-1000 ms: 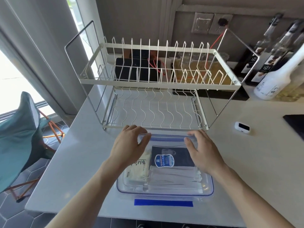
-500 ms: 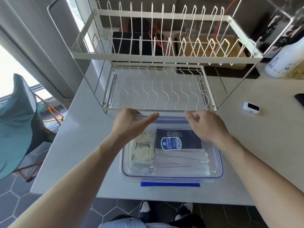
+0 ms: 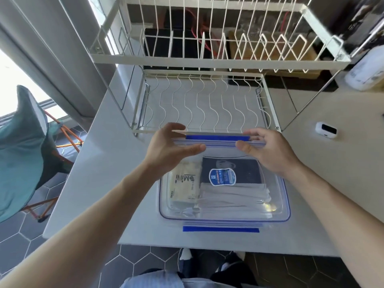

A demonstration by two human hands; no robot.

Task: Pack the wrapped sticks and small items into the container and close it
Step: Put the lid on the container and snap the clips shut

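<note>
A clear container with a blue-edged lid on it sits on the counter in front of me. Through the lid I see a cream "MiNi" pack at the left, a dark packet with a blue label at the back, and pale wrapped sticks at the front. My left hand and my right hand pinch the two ends of the far blue latch flap, thumbs near, fingers behind. The near blue latch flap lies flat, pointing outward.
A white two-tier wire dish rack stands right behind the container. A small white device lies on the counter at the right, and a white bottle stands at the far right. A teal folding chair is left of the counter edge.
Both hands slid from the lid's top to its far edge and took hold of the far latch flap, whose blue strip now shows between them. My view dropped closer over the container.
</note>
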